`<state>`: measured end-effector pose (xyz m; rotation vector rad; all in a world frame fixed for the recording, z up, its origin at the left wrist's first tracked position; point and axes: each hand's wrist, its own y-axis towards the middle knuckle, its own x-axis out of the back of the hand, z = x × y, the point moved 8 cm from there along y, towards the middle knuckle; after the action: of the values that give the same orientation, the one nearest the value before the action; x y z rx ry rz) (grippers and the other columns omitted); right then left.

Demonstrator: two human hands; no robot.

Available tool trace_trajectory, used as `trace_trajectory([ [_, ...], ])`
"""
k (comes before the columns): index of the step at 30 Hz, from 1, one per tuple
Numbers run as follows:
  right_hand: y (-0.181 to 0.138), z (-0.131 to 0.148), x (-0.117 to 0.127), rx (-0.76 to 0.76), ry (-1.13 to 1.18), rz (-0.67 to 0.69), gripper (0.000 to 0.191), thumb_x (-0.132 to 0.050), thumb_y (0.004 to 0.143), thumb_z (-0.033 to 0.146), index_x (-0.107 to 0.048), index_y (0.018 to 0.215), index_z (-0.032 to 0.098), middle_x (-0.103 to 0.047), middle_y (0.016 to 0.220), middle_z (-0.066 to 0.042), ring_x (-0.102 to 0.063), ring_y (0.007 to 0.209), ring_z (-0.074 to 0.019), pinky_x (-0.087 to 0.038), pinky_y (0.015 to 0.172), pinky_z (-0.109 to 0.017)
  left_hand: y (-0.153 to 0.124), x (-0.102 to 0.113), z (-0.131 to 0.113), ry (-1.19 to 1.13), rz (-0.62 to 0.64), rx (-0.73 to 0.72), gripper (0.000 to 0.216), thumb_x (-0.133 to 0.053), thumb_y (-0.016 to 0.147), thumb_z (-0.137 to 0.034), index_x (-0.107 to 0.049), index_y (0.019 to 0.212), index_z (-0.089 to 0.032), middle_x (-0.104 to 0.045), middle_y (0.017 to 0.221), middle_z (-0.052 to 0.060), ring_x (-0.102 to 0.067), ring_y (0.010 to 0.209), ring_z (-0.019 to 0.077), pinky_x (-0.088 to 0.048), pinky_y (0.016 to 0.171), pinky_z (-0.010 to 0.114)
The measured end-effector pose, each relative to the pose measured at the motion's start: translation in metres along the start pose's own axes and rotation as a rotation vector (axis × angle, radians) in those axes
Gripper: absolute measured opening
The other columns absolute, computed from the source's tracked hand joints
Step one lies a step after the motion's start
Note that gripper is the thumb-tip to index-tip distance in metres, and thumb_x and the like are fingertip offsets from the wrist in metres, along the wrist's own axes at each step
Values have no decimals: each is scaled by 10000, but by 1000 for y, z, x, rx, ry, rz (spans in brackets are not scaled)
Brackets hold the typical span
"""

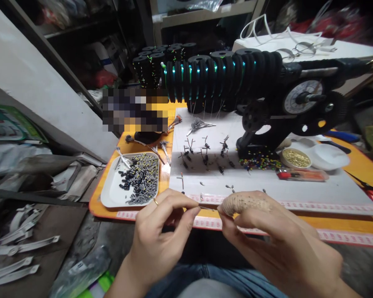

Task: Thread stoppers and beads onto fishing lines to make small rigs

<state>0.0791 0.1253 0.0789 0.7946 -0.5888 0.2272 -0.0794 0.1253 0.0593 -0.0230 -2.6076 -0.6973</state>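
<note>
Just above the table's front edge, a thin, dark, stick-like piece [207, 207] stretches between my fingertips. My left hand [164, 227], with a ring on one finger, pinches its left end between thumb and index finger. At the other end, the thumb and index finger of my right hand [279, 236] are closed on it. Beige ribbed tape [245, 203] wraps the right index finger. The exact kind of the piece is too small to make out. Beyond the hands, small dark parts with thin stems [206, 157] lie scattered on a white sheet [248, 186].
A white tray [105, 196] of grey and black small parts stands left. A black machine with a dial [303, 97] and ribbed rollers rises behind. Right are a bowl of gold bits [296, 158], coloured beads [259, 160], a cutter knife [303, 175] and measuring tapes [351, 238].
</note>
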Motion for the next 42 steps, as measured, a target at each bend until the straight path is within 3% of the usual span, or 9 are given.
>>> trace_trajectory([
  [4, -3, 3, -12, 119, -142, 146, 232, -581, 838, 7, -584, 955, 208, -721, 928, -68, -690, 930, -219, -584, 891, -359, 3, 1, -1, 39, -38, -10, 170, -636, 810, -18, -655, 901, -160, -666, 786, 28, -587, 639, 97, -446, 499, 184],
  [8, -5, 2, -29, 143, -95, 293, 244, -540, 875, 12, -588, 1033, 191, -728, 1002, -76, -668, 1081, -232, -552, 988, -412, 7, -2, -12, 61, -34, -57, 165, -635, 806, -8, -669, 886, -148, -694, 774, 30, -623, 649, 98, -494, 547, 183],
  [15, -4, -4, -13, 46, 135, 86, 249, -562, 847, 10, -551, 937, 243, -733, 1057, -54, -723, 957, -192, -641, 744, -274, 6, 1, -13, -82, -92, -25, 159, -658, 809, -34, -710, 865, -173, -730, 757, 33, -686, 699, 140, -559, 628, 232],
  [21, -1, -2, -10, 33, 109, -31, 447, -597, 788, -52, -555, 1123, 240, -717, 1107, -62, -716, 959, -194, -620, 815, -300, 4, -3, 0, -230, -58, 152, 128, -650, 814, -64, -675, 817, -189, -661, 731, 9, -622, 669, 115, -500, 562, 189],
  [25, 11, -7, -14, -119, 191, -56, 311, -605, 811, 10, -618, 1058, 198, -651, 1009, -74, -657, 965, -192, -579, 799, -309, 3, -3, 10, -425, -105, 267, 113, -653, 829, -93, -678, 795, -197, -651, 723, -12, -603, 656, 84, -492, 570, 145],
  [30, 19, -5, -22, -172, 272, -33, 203, -594, 827, 45, -636, 951, 200, -627, 925, -50, -632, 866, -162, -566, 722, -275, -1, -5, 12, -504, -95, 286, 112, -652, 840, -98, -695, 829, -201, -646, 744, -7, -599, 675, 82, -493, 579, 137],
  [33, 17, 0, -20, -96, 183, -81, 193, -615, 804, 52, -636, 913, 210, -633, 883, -49, -639, 815, -174, -579, 679, -297, -1, -6, 12, -498, -74, 296, 101, -639, 844, -102, -678, 825, -194, -629, 739, -4, -591, 675, 93, -501, 585, 160],
  [37, 10, 16, -9, 144, -73, -167, 218, -681, 774, 53, -655, 931, 202, -691, 943, -96, -661, 869, -233, -606, 683, -360, 3, -12, 9, -467, -26, 316, 97, -625, 819, -89, -623, 789, -181, -602, 729, -3, -563, 642, 97, -472, 540, 171],
  [42, 11, 23, -16, 244, -143, -26, 167, -631, 833, 67, -643, 916, 211, -725, 931, -81, -666, 880, -228, -597, 688, -346, 4, -12, 8, -367, -17, 300, 119, -593, 809, -66, -599, 780, -182, -592, 707, -7, -566, 622, 104, -482, 532, 189],
])
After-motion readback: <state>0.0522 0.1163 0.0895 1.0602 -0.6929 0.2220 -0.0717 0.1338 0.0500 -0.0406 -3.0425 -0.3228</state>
